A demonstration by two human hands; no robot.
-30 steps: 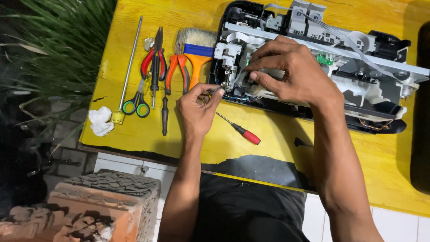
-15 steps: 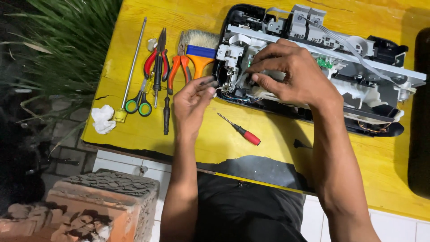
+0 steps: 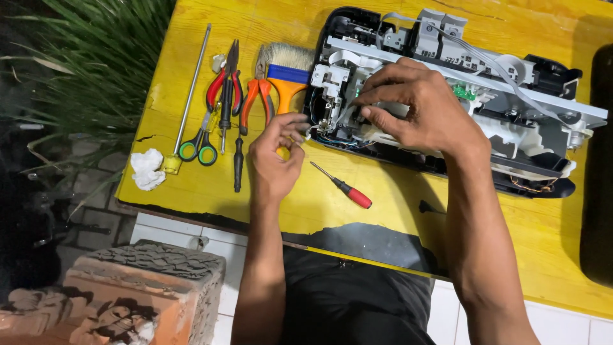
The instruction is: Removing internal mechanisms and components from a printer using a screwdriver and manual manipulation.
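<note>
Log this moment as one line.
left hand: fingertips pinched by printer's left end | right hand: fingers inside opened printer | red screwdriver: lying on yellow table

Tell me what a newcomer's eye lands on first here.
First, the opened printer chassis in black and grey plastic at the upper right of the bright yellow wooden table, with the right hand resting on its mechanism. The left hand pinches at its left end. Beside that lies a row of tools, among them a red-handled screwdriver and an orange-handled brush.
</note>
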